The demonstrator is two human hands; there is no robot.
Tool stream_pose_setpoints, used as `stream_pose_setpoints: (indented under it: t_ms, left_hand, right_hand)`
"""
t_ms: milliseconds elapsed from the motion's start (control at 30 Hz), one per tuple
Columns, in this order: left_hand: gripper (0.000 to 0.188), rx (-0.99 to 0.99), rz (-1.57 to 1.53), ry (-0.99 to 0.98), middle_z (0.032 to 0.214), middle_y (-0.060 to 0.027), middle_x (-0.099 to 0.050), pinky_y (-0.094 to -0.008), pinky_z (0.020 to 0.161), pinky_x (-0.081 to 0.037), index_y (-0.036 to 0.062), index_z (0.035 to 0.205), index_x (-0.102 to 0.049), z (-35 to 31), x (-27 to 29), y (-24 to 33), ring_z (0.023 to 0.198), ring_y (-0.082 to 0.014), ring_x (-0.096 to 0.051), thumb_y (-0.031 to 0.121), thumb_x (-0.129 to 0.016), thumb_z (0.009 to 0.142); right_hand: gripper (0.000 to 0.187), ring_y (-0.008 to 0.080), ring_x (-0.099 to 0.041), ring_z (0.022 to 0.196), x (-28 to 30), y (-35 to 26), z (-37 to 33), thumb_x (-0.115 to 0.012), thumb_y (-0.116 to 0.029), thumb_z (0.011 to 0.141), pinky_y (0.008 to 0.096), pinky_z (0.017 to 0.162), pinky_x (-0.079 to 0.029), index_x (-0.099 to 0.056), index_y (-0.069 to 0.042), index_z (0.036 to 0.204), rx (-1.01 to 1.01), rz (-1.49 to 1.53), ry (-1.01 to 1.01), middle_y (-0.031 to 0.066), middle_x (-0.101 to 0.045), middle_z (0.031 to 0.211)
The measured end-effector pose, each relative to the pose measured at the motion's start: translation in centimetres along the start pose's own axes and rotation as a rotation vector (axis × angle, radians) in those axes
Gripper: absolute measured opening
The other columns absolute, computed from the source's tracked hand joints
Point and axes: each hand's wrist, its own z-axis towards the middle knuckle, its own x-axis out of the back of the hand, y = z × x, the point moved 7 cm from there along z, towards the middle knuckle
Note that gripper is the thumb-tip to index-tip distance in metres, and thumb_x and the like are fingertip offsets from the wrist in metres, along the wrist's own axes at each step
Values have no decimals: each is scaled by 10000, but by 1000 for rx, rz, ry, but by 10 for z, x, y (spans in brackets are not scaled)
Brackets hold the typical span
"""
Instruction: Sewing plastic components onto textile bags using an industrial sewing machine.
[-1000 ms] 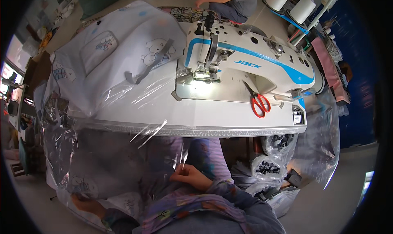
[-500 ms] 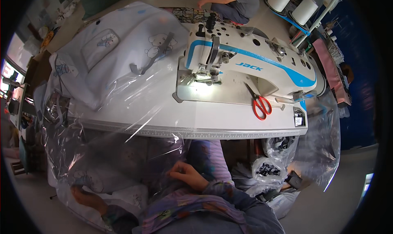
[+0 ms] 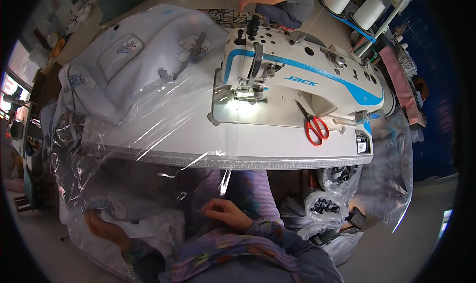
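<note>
The plastic sheet [image 3: 158, 160], front-left of the sewing machine [image 3: 297, 72], could slip or crease if its slack drags, the right hand [image 3: 228, 214] seemingly pinching it, the left hand's [image 3: 105, 229] grip unclear.

1 blue word [image 3: 300, 81] on white sewing machine [image 3: 317, 67], scale marks [image 3: 248, 163] on ruler strip [image 3: 297, 163]

White table [image 3: 282, 145] with sewing machine [image 3: 307, 75], scissors [image 3: 310, 118], fabric [image 3: 148, 50], probably clear film [image 3: 153, 129].
</note>
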Motion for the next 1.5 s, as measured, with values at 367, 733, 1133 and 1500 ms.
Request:
stream_pose_setpoints:
  t_ms: [367,733,1133,1500]
  left_hand:
    - [271,52,-216,-6,993,-113,-554,-338,886,-503,-96,1083,-618,10,-40,36,934,-217,-590,147,-499,1103]
    - [66,-735,-395,-333,963,-140,-657,-430,807,-522,48,929,-637,-84,-86,195,883,-310,-647,75,-688,961]
    - [317,-811,-334,-1049,1186,-123,-672,-509,1062,-499,1,1169,-699,-169,-195,256,1136,-318,-670,68,-654,862]
    - [442,-912,-247,-1069,1360,-146,-635,-529,1125,-452,-23,1315,-651,-172,-206,260,1282,-312,-617,109,-588,898]
  right_hand:
    - [122,153,-682,1040,11,-27,19,-624,-162,1064,306,890,-533,-611,-47,1025,-17,243,5,84,-714,1096]
    - [228,165,-629,1219,12,-17,28,-623,-145,1048,332,1024,-513,-652,-54,1255,37,288,-35,56,-676,1246]
    - [337,183,-639,1197,23,-16,36,-615,-104,1030,345,993,-531,-576,-43,1360,189,542,-56,73,-655,1289]
    - [297,175,-655,1149,39,-8,38,-608,-115,1045,347,993,-528,-604,-27,1329,169,737,-78,67,-681,1254]
